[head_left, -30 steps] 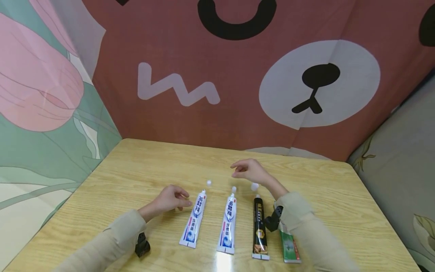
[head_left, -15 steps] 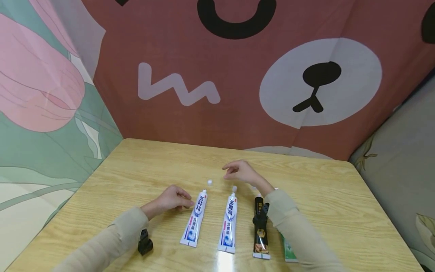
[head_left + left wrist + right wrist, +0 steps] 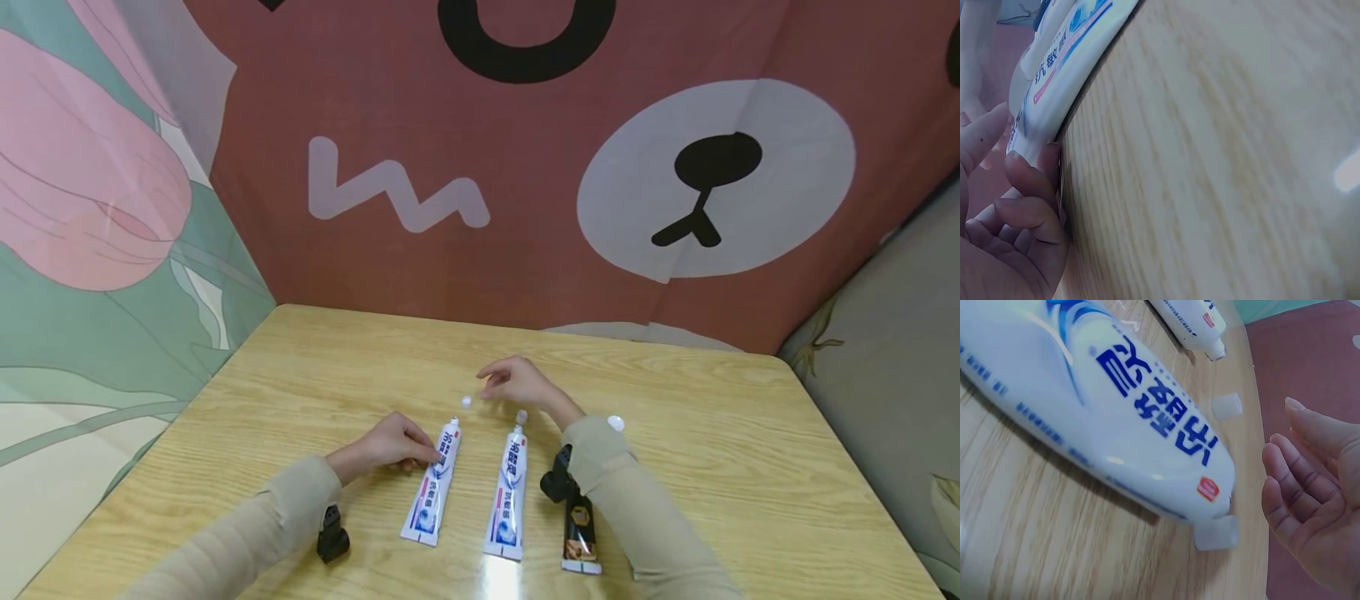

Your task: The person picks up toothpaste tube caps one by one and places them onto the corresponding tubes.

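Note:
Two white-and-blue toothpaste tubes lie on the table: the left toothpaste tube [image 3: 433, 487], its nozzle bare, and the middle toothpaste tube [image 3: 507, 496]. My left hand [image 3: 393, 442] reaches the left tube's edge with its fingertips; in the left wrist view, a gap shows between thumb and fingers. A small white cap [image 3: 467, 402] lies beyond that tube's nozzle. My right hand [image 3: 517, 382] hovers near this cap, fingers loosely bent, holding nothing. Another white cap [image 3: 1215, 533] sits at the middle tube's nozzle; whether it is screwed on, I cannot tell.
A black toothpaste tube [image 3: 581, 533] lies partly under my right forearm, which also hides nearly all of a green tube. A white cap [image 3: 615, 423] is right of the forearm. Printed cloth [image 3: 525, 275] hangs behind the wooden table [image 3: 360, 350].
My right hand has moved left, over toward the small cap beyond the left tube. My left hand has shifted right until its fingertips reach the left tube.

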A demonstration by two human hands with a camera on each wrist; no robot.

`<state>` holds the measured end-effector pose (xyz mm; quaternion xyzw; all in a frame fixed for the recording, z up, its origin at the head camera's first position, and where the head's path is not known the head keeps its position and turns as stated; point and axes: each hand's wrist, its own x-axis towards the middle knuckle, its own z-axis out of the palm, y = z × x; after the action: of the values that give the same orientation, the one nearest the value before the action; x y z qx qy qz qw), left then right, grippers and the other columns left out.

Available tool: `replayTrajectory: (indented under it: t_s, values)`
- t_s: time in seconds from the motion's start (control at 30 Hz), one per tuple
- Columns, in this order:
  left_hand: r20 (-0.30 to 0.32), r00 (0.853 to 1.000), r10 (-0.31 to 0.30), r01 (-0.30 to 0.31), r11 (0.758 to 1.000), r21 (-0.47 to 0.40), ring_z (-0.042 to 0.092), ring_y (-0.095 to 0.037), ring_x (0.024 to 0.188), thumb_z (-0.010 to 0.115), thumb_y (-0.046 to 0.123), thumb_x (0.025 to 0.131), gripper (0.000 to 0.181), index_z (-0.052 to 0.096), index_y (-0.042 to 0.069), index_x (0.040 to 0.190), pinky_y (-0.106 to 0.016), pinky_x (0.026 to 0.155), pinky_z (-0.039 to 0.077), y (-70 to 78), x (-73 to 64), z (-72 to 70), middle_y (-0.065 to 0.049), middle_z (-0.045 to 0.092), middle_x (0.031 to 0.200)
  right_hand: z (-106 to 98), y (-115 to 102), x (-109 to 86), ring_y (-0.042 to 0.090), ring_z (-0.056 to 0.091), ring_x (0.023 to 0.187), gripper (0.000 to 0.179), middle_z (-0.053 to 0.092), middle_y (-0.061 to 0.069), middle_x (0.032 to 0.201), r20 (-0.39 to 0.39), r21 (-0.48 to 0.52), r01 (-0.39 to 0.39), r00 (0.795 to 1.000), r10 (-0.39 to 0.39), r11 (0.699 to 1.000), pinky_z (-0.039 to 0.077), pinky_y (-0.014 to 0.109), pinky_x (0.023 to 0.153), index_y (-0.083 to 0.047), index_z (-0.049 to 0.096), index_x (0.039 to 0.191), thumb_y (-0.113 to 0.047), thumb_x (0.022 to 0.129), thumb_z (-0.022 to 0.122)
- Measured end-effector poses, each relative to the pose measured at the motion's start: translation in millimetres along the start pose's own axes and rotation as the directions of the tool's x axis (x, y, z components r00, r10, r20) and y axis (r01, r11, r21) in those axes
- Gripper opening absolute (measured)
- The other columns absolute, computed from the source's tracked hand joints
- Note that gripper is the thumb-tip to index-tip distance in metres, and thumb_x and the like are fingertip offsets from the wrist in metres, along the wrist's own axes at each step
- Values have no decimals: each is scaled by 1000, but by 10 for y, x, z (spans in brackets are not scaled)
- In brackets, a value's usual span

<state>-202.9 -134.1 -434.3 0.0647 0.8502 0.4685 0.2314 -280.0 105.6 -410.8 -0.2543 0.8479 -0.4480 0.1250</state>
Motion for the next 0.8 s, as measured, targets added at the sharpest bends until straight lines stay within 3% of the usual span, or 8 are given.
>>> replayTrajectory:
  t_s: [0.23, 0.53, 0.8]
  values:
    - [-13, 999, -30, 30, 1000, -8, 45, -6, 43, 78, 24, 71, 20, 73, 6, 77, -17, 40, 31, 2, 15, 17, 1, 62, 60, 97, 77, 111, 12, 57, 67, 31, 64, 6, 78, 33, 17, -8, 999, 8, 1000, 48, 26, 58, 3, 64, 106, -4, 77, 71]
    - [-45, 995, -85, 86, 996, 23, 43, -6, 43, 79, 24, 69, 18, 73, 8, 73, -16, 40, 30, 13, 27, 59, 0, 63, 59, 183, 42, 132, 10, 52, 60, 29, 63, 12, 76, 66, 9, -28, 997, 27, 1000, 49, 29, 56, 5, 65, 103, -1, 75, 71]
    - [-73, 991, -112, 116, 992, 57, 41, -5, 40, 80, 24, 67, 17, 72, 8, 69, -16, 38, 29, 60, 15, 73, 1, 61, 54, 229, 70, 200, 8, 51, 60, 29, 64, 6, 76, 100, -5, -79, 992, 79, 997, 44, 21, 55, 1, 66, 103, -2, 75, 72]
